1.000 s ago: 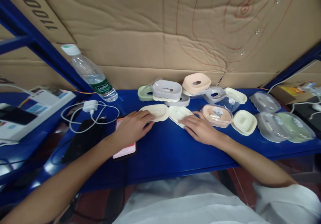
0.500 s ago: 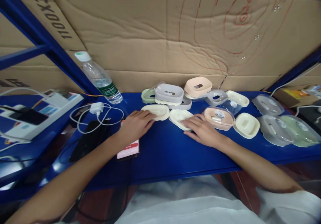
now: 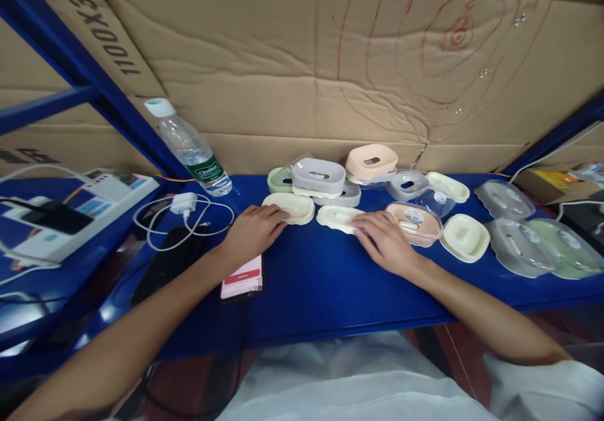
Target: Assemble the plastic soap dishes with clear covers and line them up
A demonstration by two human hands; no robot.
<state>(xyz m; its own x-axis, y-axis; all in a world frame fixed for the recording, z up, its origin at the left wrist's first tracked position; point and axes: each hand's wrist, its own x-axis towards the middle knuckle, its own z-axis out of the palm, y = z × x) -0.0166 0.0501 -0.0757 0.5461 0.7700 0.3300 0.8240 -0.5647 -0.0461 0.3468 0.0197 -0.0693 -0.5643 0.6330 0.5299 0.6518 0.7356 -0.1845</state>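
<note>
My left hand (image 3: 255, 232) has its curled fingers on the left end of a cream oval soap-dish tray (image 3: 298, 208). A second cream soap-dish tray (image 3: 333, 218), with a wavy rim, lies just to its right. Its right end is held under the bent fingers of my right hand (image 3: 389, 243), which hide that part. Behind them stand a grey soap box (image 3: 319, 175) and a peach soap box (image 3: 372, 160). Right of my right hand are a peach soap box with a clear lid (image 3: 419, 223) and a loose cream tray (image 3: 465, 238).
Lidded grey (image 3: 519, 245) and green (image 3: 564, 251) soap boxes sit at the right. A water bottle (image 3: 195, 157), a coiled white charger cable (image 3: 184, 206) and a phone with a pink screen (image 3: 241, 277) lie left. Cardboard (image 3: 245, 50) walls the back of the blue table (image 3: 306, 295).
The right-hand cream tray has turned and shifted slightly away and left, with my right hand moving along its end. The left-hand tray has shifted slightly left.
</note>
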